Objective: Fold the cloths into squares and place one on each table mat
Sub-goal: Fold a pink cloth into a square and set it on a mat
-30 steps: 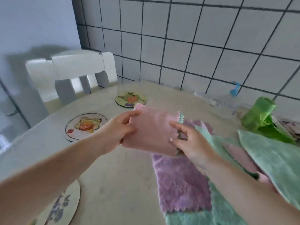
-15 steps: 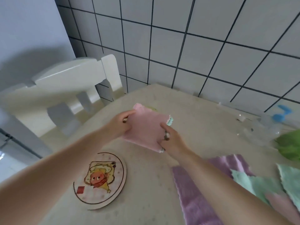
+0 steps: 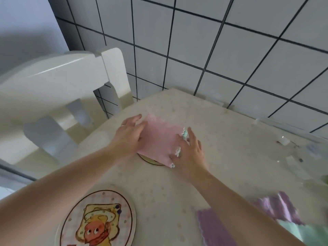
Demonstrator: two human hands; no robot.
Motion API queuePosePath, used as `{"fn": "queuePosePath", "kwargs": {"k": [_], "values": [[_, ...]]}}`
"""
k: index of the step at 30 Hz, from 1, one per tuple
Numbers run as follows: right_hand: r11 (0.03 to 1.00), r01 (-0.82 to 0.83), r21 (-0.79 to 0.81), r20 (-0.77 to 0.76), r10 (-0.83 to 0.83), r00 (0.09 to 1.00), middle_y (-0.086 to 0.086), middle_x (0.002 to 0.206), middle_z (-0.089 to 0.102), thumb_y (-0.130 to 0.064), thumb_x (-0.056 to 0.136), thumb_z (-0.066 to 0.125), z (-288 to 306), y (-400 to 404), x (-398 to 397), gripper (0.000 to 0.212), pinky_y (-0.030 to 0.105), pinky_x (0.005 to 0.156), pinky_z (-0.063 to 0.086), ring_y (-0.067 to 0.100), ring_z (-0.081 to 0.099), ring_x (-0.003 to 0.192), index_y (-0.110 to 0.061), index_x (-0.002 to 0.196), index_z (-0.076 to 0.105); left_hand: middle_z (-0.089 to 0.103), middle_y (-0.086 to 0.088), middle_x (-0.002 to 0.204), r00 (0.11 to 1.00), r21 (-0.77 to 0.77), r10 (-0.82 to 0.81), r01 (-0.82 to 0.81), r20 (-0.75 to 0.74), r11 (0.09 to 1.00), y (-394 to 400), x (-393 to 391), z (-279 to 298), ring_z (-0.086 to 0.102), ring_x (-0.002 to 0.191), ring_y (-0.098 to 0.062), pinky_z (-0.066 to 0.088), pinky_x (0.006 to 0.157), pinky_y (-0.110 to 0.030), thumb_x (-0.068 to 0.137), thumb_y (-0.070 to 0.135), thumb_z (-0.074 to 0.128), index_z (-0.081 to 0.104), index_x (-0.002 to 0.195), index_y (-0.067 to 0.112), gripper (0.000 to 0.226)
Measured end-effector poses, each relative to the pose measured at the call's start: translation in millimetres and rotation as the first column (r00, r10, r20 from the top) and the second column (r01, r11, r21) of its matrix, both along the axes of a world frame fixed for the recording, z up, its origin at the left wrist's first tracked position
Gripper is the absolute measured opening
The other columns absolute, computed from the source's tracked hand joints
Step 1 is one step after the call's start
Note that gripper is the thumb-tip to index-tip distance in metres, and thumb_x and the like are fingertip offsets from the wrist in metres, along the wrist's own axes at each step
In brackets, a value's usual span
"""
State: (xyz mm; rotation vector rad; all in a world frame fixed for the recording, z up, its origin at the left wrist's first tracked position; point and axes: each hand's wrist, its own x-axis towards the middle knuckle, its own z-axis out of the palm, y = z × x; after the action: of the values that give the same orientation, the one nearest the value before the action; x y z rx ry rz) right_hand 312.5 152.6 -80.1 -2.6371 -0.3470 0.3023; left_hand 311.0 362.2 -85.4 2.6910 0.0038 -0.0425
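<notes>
Against the tiled wall (image 3: pixel 195 41), the pale bench (image 3: pixel 221 148) carries a folded pink cloth (image 3: pixel 159 139) lying over a round table mat (image 3: pixel 150 161), of which only a sliver of rim shows. Left hand (image 3: pixel 129 137) and right hand (image 3: pixel 190 151) lie flat with straight fingers on its two sides, gripping nothing. Nearer, a second table mat (image 3: pixel 99 219) with a cartoon print is cut off below. Purple cloth (image 3: pixel 218 229) and green cloth (image 3: pixel 305 233) blur at the right. A white chair (image 3: pixel 53 86) stands to the left.
</notes>
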Motion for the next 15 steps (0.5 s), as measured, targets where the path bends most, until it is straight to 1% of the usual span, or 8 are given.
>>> {"fn": "queuePosePath", "kwargs": {"k": [2,5,7,8,10,12,13,15], "values": [[0.983,-0.129,-0.129,0.069,0.139,0.988,-0.004,0.157,0.000,-0.038,0.089,0.049,-4,-1,-2,0.053,0.039,0.113,0.011,0.017,0.004,0.141,-0.034,0.139,0.032,0.023,-0.005,0.153,0.992,0.102,-0.107,0.099,0.075,0.990,-4,-8,-5,0.015,0.142,-0.024,0.021,0.113,-0.044,0.083,0.031,0.035,0.035,0.141,0.018,0.060],[0.958,-0.186,-0.220,-0.034,0.183,0.983,-0.008,0.157,-0.004,-0.045,0.093,0.036,-16,-4,-1,0.055,0.050,0.114,-0.002,0.017,-0.005,0.144,-0.036,0.145,0.018,0.004,0.002,0.157,0.983,0.195,-0.169,0.179,-0.068,0.964,-12,-16,-19,-0.002,0.144,-0.013,0.008,0.115,-0.044,0.076,0.063,0.011,0.013,0.147,0.026,0.081],[0.957,-0.193,-0.215,-0.076,0.181,0.981,-0.009,0.157,-0.006,-0.047,0.094,0.033,-20,-5,1,0.057,0.051,0.114,-0.003,0.016,-0.005,0.144,-0.036,0.146,0.014,-0.006,0.006,0.157,0.978,0.228,-0.156,0.184,-0.136,0.956,-12,-16,-27,-0.010,0.143,-0.009,0.003,0.116,-0.046,0.072,0.068,0.002,0.003,0.148,0.029,0.085],[0.959,-0.194,-0.208,-0.079,0.181,0.980,-0.009,0.157,-0.005,-0.047,0.094,0.034,-20,-5,2,0.057,0.050,0.114,-0.003,0.016,-0.005,0.144,-0.035,0.146,0.014,-0.007,0.007,0.157,0.979,0.231,-0.149,0.178,-0.138,0.957,-12,-14,-27,-0.011,0.143,-0.009,0.002,0.116,-0.047,0.074,0.068,0.004,0.003,0.148,0.030,0.083],[0.971,-0.171,-0.169,-0.056,0.164,0.985,-0.008,0.157,0.000,-0.044,0.093,0.040,-15,-5,1,0.057,0.048,0.115,-0.001,0.016,-0.002,0.144,-0.034,0.145,0.018,0.002,0.006,0.157,0.985,0.218,-0.126,0.151,-0.121,0.964,-15,-14,-20,-0.004,0.143,-0.011,0.002,0.115,-0.048,0.083,0.063,0.022,0.012,0.147,0.029,0.073],[0.990,-0.116,-0.084,-0.017,0.115,0.993,-0.007,0.157,0.010,-0.039,0.091,0.047,-7,-9,-6,0.057,0.045,0.116,0.003,0.015,0.004,0.144,-0.035,0.144,0.024,0.021,0.005,0.153,0.995,0.164,-0.096,0.101,-0.041,0.981,-23,-19,-12,0.012,0.142,-0.015,0.006,0.115,-0.047,0.088,0.044,0.044,0.029,0.143,0.028,0.059],[0.994,-0.098,-0.046,0.001,0.098,0.995,-0.007,0.156,0.014,-0.037,0.091,0.049,-3,-13,-13,0.058,0.043,0.117,0.005,0.015,0.006,0.144,-0.034,0.143,0.025,0.031,0.005,0.149,0.995,0.109,-0.090,0.086,0.031,0.990,-30,-25,-7,0.022,0.139,-0.017,0.012,0.114,-0.045,0.087,0.036,0.049,0.037,0.138,0.027,0.053],[0.995,-0.098,-0.014,0.030,0.098,0.995,-0.005,0.155,0.019,-0.035,0.090,0.050,6,-26,-32,0.058,0.040,0.116,0.008,0.015,0.010,0.143,-0.032,0.143,0.028,0.050,0.003,0.134,0.983,-0.035,-0.100,0.106,0.154,0.994,-46,-42,2,0.042,0.127,-0.018,0.029,0.106,-0.038,0.085,0.031,0.051,0.052,0.127,0.023,0.043]]}}
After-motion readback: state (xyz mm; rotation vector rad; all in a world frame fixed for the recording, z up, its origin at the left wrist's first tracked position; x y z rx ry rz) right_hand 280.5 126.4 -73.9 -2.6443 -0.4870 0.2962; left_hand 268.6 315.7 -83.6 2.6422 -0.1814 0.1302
